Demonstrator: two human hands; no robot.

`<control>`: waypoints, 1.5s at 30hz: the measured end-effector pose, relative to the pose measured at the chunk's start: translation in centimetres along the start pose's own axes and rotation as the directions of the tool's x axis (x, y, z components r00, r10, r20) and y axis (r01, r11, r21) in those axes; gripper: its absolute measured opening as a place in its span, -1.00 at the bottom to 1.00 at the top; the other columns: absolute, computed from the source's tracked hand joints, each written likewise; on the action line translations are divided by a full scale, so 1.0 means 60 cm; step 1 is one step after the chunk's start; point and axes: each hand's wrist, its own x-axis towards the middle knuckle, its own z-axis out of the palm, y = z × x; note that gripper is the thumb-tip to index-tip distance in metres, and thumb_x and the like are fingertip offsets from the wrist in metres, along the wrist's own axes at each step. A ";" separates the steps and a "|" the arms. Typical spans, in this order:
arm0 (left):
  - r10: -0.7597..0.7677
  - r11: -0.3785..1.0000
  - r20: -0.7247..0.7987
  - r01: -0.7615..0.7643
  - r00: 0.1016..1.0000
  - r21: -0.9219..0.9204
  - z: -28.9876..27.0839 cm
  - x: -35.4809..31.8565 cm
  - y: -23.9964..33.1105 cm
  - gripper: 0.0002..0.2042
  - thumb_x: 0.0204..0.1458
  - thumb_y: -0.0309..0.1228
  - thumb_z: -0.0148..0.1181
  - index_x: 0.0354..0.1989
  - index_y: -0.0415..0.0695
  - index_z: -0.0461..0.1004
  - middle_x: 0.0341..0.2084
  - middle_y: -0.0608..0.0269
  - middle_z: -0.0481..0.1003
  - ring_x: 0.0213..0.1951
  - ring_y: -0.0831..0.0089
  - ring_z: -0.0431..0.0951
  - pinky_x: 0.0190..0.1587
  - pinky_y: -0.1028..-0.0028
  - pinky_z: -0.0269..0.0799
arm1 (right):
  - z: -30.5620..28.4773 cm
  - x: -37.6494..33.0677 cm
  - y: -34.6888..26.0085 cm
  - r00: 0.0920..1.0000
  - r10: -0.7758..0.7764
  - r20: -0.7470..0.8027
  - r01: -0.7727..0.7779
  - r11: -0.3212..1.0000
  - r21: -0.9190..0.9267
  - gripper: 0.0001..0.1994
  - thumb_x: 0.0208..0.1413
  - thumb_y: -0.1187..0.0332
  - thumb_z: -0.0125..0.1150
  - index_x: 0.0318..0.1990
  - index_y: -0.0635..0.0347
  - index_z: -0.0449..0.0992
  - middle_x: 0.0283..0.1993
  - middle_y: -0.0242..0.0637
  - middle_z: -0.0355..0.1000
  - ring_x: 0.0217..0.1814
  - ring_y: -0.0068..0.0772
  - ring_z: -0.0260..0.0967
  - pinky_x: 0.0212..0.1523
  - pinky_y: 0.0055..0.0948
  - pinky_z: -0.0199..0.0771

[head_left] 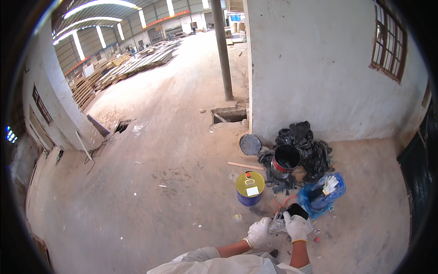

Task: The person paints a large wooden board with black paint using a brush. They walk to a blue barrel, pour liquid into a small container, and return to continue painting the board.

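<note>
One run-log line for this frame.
left hand: on clear container | right hand: gripping same container | nearby: yellow-topped can, open black bucket

Two cans (250, 187), one blue bag (326, 194)

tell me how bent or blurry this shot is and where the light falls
Head view: strong fisheye, so the white wall edge and pole bow, and a black rim rings the frame. Roof skylights blow out to white glare; the floor is evenly lit with soft shadows. The gloved left hand and right hand on a clear, crumpled thing look small and slightly soft.
</note>
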 end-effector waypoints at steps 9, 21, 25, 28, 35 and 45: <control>0.161 0.982 0.108 -0.147 0.981 -0.121 -0.007 0.031 -0.018 -0.39 -0.05 -0.08 0.40 0.18 -0.01 0.38 -0.16 -0.09 0.63 -0.08 -0.11 0.65 -0.06 0.00 0.53 | 0.033 0.005 0.020 0.950 -0.168 -0.264 0.208 0.969 0.131 -0.44 0.21 -0.10 0.20 -0.61 0.22 0.60 -0.52 0.04 0.50 -0.43 0.12 0.50 -0.35 0.04 0.40; 0.336 0.909 0.168 -0.272 0.927 -0.316 0.014 0.087 0.070 -0.60 -0.02 -0.22 0.34 0.01 -0.04 0.53 -0.21 -0.04 0.64 -0.12 -0.07 0.65 -0.10 0.08 0.56 | -0.001 0.039 0.128 0.771 -0.371 -0.518 0.467 0.882 0.062 -0.52 0.13 0.11 0.36 -0.75 0.17 0.47 -0.65 -0.04 0.42 -0.60 0.04 0.41 -0.51 -0.04 0.33; 0.431 0.852 0.156 -0.343 0.889 -0.396 0.044 0.107 0.128 -0.59 -0.04 -0.32 0.37 0.02 -0.10 0.55 -0.18 0.03 0.67 -0.14 0.10 0.69 -0.08 0.19 0.58 | -0.038 0.055 0.188 0.725 -0.398 -0.562 0.520 0.852 0.068 -0.57 0.10 0.17 0.39 -0.73 0.16 0.47 -0.65 -0.07 0.40 -0.61 0.04 0.38 -0.51 -0.03 0.32; 0.510 0.650 0.264 -0.166 0.819 -0.742 0.089 0.122 0.162 -0.59 -0.03 -0.44 0.37 0.05 -0.14 0.56 -0.21 0.25 0.68 -0.17 0.41 0.67 -0.06 0.36 0.57 | -0.079 0.062 0.224 0.647 -0.482 -0.591 0.626 0.778 0.051 -0.59 0.03 0.21 0.43 -0.75 0.12 0.43 -0.68 -0.11 0.36 -0.63 0.03 0.36 -0.54 -0.03 0.29; 0.569 0.638 0.643 0.218 0.512 -0.739 0.203 0.147 0.189 -0.56 -0.08 -0.43 0.48 0.04 -0.11 0.55 -0.15 0.43 0.59 -0.09 0.59 0.54 0.02 0.48 0.51 | -0.190 0.055 0.309 0.477 -0.785 -0.395 0.867 0.495 0.064 -0.60 -0.05 0.20 0.44 -0.71 0.12 0.35 -0.61 -0.13 0.36 -0.53 0.01 0.37 -0.46 -0.03 0.25; 0.306 0.943 0.134 -0.281 0.943 -0.176 0.223 0.095 0.328 -0.47 -0.04 -0.24 0.39 0.13 -0.13 0.45 -0.07 -0.03 0.59 -0.01 -0.04 0.62 0.04 0.16 0.53 | -0.170 0.062 0.421 0.929 -0.329 -0.172 0.297 0.937 -0.184 -0.48 0.27 -0.10 0.11 -0.55 0.11 0.65 -0.44 -0.03 0.57 -0.31 0.09 0.57 -0.28 -0.02 0.51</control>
